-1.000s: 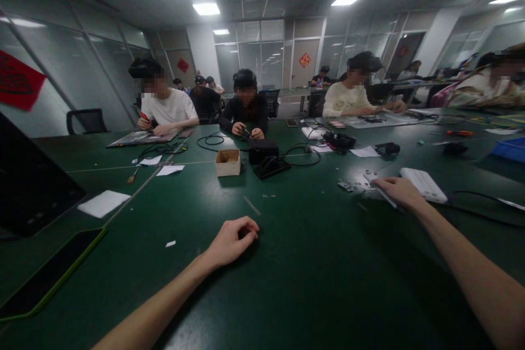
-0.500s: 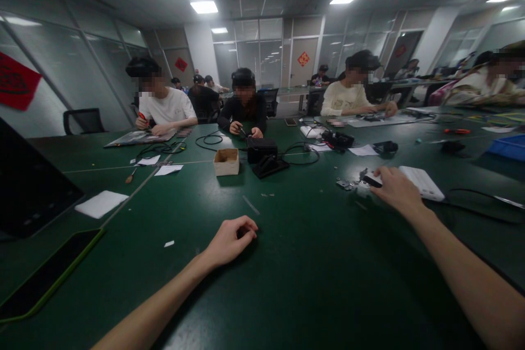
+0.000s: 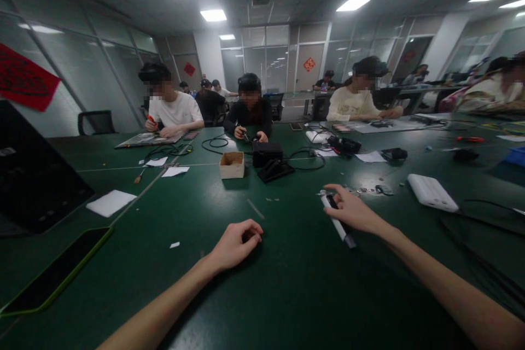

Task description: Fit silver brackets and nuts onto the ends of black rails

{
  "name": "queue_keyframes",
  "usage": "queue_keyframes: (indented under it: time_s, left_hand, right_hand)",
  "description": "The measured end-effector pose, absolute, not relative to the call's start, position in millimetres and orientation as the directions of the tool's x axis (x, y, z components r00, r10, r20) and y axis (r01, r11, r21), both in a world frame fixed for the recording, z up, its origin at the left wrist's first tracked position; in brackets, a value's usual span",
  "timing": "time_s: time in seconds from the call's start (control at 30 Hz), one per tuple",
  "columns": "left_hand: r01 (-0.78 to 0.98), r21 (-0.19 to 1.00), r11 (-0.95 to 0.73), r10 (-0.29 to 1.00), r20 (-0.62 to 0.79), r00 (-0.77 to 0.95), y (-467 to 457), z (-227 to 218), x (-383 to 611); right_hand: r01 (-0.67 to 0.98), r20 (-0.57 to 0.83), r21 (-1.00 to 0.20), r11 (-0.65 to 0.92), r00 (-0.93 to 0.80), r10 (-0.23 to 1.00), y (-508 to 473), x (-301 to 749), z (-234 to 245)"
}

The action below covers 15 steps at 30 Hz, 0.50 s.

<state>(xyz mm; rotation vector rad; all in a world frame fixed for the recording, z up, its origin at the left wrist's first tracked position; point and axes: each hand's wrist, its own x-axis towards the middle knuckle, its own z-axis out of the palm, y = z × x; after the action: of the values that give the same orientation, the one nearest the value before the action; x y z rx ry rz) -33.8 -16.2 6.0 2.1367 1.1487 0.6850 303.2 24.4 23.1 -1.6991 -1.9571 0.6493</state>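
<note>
My left hand [image 3: 234, 243] rests on the green table [image 3: 287, 295] as a loose fist, thumb against curled fingers; what is inside, if anything, is hidden. My right hand [image 3: 351, 211] is closed round a slim white pen-like tool [image 3: 337, 222] with a dark tip, held slanted just above the table near its middle. Small metal parts [image 3: 371, 190] lie scattered just beyond my right hand. A white flat box [image 3: 432, 192] lies further right.
A small cardboard box [image 3: 232, 164], a black device with cables [image 3: 270, 161], white paper sheets [image 3: 110, 203] and a green-edged tablet [image 3: 53, 273] lie on the table. A dark monitor [image 3: 33, 175] stands at left. Several people work along the far side.
My right hand picked up the white tool beside the white box and brought it left toward the table's middle. My left hand stayed put. The view shifted slightly.
</note>
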Motion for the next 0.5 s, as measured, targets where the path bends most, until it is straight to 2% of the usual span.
queue_keyframes:
  time_s: [0.17,0.3,0.4,0.5]
  left_hand:
    - [0.641,0.556,-0.529,0.832,0.19,0.521,-20.7,8.2,-31.2]
    - [0.649,0.415,-0.637,0.762,0.215,0.611,-24.9,10.3,-29.2]
    - [0.629,0.345,-0.697,0.711,0.212,0.671,-26.4,9.4,-28.8]
    - [0.616,0.303,-0.727,0.682,0.222,0.696,-26.4,7.1,-28.4]
  right_hand:
    - [0.625,-0.117,-0.771,0.125,-0.332,0.936,-18.4,232.3,22.1]
    - [0.529,-0.253,-0.848,-0.009,-0.391,0.885,-42.9,199.7,17.1]
    - [0.458,-0.247,-0.889,-0.014,-0.454,0.856,-50.4,191.8,14.8]
    - [0.458,-0.196,-0.887,0.061,-0.493,0.847,-50.8,193.5,14.2]
